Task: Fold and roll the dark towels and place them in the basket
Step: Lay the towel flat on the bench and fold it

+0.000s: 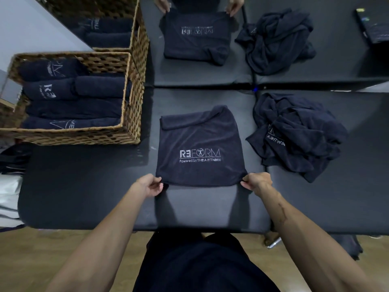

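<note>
Hands pinch towel (200, 148); basket (132, 114) holds rolled towels (71, 108).

Table (84, 186): black, padded.
Mirror (294, 66): set along the table's far edge.
Floor (63, 245): wooden, below the table's near edge.

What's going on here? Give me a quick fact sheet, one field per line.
Surface: dark padded table
Flat towel: logo up, far edge bunched
Left hand: pinching the near left corner
Right hand: pinching the near right corner
Basket: wicker, holds rolled dark towels
Unfolded pile: right of flat towel
Mirror: reflects scene
</note>
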